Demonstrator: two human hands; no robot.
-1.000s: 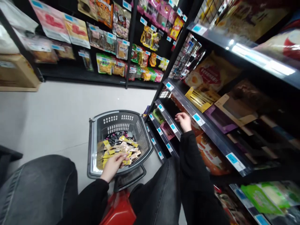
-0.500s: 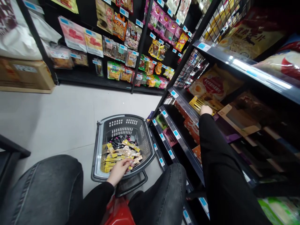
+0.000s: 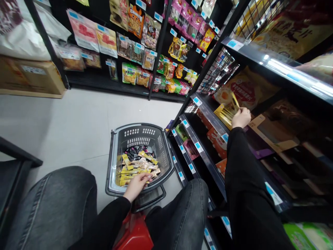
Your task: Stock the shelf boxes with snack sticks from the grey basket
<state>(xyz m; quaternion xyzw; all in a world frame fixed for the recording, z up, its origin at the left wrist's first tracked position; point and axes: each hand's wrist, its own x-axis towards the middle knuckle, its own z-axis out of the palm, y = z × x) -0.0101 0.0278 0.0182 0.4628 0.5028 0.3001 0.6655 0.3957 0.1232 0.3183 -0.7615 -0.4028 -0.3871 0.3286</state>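
Pale floor [image 3: 88, 128] lies beneath a grey basket [image 3: 163, 152] of stick sachets [image 3: 142, 165]; over its near side the left hand [image 3: 137, 185] curls loosely, its grip unclear. At a shelf [image 3: 210, 116], the right hand [image 3: 241, 118] pinches a tilted yellow sachet [image 3: 235, 100] beside a yellow box [image 3: 220, 117]. Snack bags [image 3: 135, 22] hang beyond.

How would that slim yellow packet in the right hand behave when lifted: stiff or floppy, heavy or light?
The yellow packet is probably fairly stiff: gripped near one end, it juts from the right hand without visible drooping. It's likely light, being slim and held in the fingers alone. Its glossy-looking wrapper might make it a little slippery.
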